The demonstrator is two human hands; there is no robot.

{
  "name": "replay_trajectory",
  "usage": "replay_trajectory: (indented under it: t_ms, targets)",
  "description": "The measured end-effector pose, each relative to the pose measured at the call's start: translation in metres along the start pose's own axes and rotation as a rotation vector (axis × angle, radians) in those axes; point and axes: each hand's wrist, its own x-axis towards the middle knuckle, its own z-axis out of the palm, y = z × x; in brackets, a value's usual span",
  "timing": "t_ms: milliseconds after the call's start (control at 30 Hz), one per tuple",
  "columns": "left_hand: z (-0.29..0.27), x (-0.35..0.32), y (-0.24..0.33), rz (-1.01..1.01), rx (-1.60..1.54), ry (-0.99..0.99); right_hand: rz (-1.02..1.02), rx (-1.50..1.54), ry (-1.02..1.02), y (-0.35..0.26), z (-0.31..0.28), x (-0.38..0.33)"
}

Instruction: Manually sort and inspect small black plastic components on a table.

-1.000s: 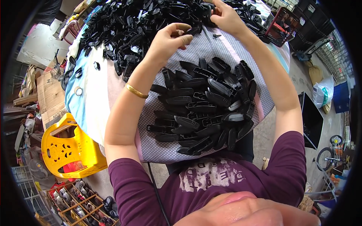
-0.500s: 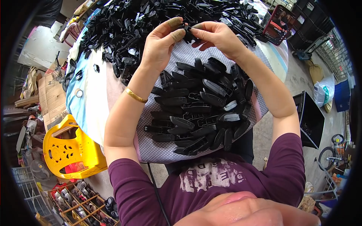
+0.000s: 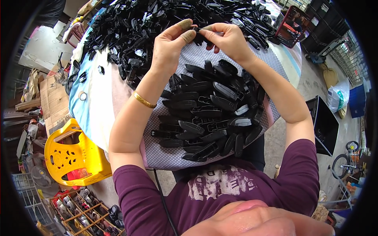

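Observation:
Over the far side of the cloth-covered table, both hands meet at a small black plastic part [image 3: 197, 30], mostly hidden by the fingers. My left hand [image 3: 166, 50] pinches it between thumb and forefinger, both wrapped in tan tape. Thumb and forefinger of my right hand [image 3: 231, 42] close on its other side, the remaining fingers curled beneath. Below my hands, long black plastic pieces [image 3: 223, 103] lie in a loose heap on the dotted cloth [image 3: 165, 159]. A larger pile of black plastic parts [image 3: 132, 27] spreads behind and left of my hands.
On the table's left lie a tape roll [image 3: 82, 95] and a few stray black parts. A phone-like screen [image 3: 292, 26] stands at the far right. Beside the table are a yellow plastic chair [image 3: 59, 157] at left and a black crate [image 3: 326, 126] at right. A shoe rack [image 3: 84, 214] stands lower left.
My left hand has shifted slightly right and tilted. The right hand's lower fingers have curled in further. Both hands keep their pinch at the small black part.

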Motion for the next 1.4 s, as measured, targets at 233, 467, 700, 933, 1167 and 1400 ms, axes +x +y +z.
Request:
replay_trajectory:
  t_ms: [233,467,700,933,1167,1400]
  targets:
    - [0.004,-0.002,0.012,0.047,-0.123,-0.071,0.026,0.087,-0.091,-0.006,0.006,-0.002]
    - [0.007,-0.006,0.017,0.124,0.083,-0.147,-0.098,-0.07,-0.156,-0.01,0.003,-0.011]
    - [0.0,0.003,0.023,0.068,0.145,-0.096,-0.158,-0.159,-0.32,-0.02,-0.017,0.014]
    - [0.021,-0.021,0.037,0.241,0.943,-0.496,-0.045,-0.246,0.115,0.015,-0.064,0.049]
    - [0.004,-0.005,0.006,0.589,1.378,-0.316,-0.383,-0.93,0.047,0.039,-0.019,0.071]
    - [-0.016,0.01,-0.013,0.513,1.865,-0.06,-0.12,-1.142,0.028,0.027,-0.027,0.062]
